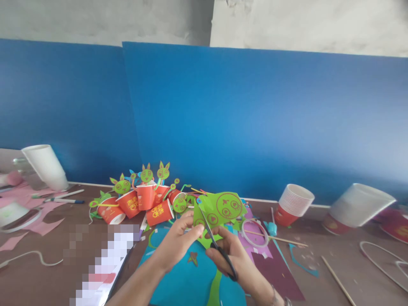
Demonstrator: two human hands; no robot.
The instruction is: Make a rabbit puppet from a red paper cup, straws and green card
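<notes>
Left fingers (196, 232) pinch the green sheet (208, 205) above the bench (360, 263), its drawn face (228, 205) not cut free; right fingers (224, 233) grip scissors (214, 245). Near the back edge, red cups (145, 198) already carry cut-out faces (147, 175).

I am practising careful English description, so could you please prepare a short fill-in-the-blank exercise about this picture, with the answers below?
1. The right hand holds a pair of black-handled metal ____.
2. The left hand holds a ____ paper sheet with brown drawn outlines.
3. The nested stack of red paper cups with white rims stands to the ____ of both hands.
4. The tall, flat board behind the brown table is ____.

Missing words: scissors; green; right; blue.
</notes>
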